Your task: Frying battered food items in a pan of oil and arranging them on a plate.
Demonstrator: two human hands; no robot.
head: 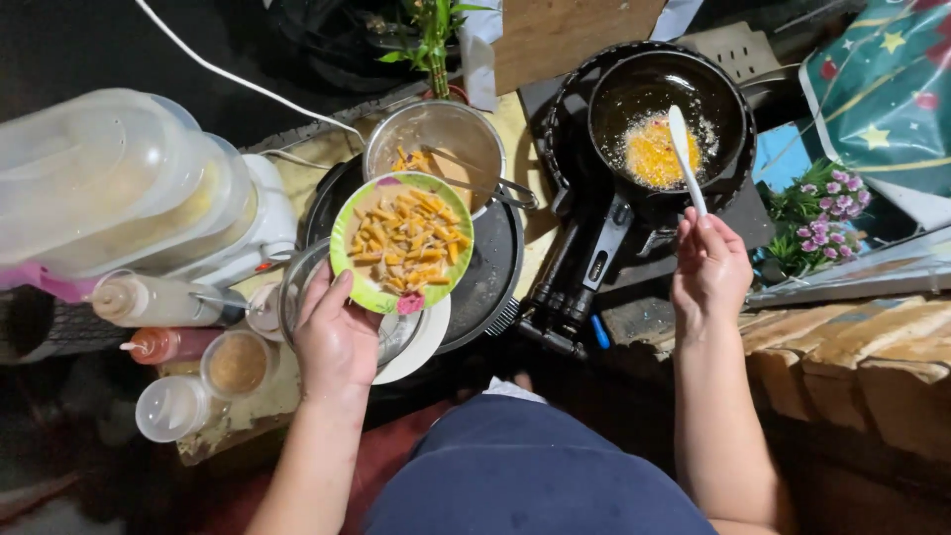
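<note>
My left hand (pixel 337 337) holds a green-rimmed plate (pixel 401 241) of yellow and orange chopped pieces from underneath, above a glass lid and a white plate. My right hand (pixel 709 267) grips a white spatula (pixel 686 157) whose tip rests in a black frying pan (pixel 667 111). Yellow food (pixel 656 151) sizzles in the pan's middle. The pan sits on a black gas stove (pixel 584 267).
A metal pot (pixel 436 149) with a few yellow pieces sits on a round black cooker behind the plate. At the left stand a large plastic container (pixel 109 178), squeeze bottles (pixel 158 302) and small lidded cups (pixel 238 365). Purple flowers (pixel 827 213) are at the right.
</note>
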